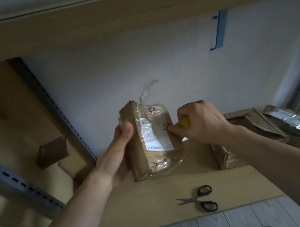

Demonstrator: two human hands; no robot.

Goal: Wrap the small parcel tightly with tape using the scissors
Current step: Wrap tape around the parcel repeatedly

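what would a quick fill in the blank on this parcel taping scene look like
1. The left hand holds the small parcel by its ____ side.
2. The right hand grips a ____ tape roll at the parcel's right edge.
3. The scissors lie on the table, in neither hand, and have ____ handles.

Missing words: left; yellow; black

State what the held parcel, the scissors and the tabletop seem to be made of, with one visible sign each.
Parcel: matt brown paper or card, creased; glossy clear tape over it glints and wrinkles. Scissors: bright, probably steel blades; black loop handles, likely plastic. Tabletop: pale wood-grain board, matt, perhaps laminate; the look leaves that open.
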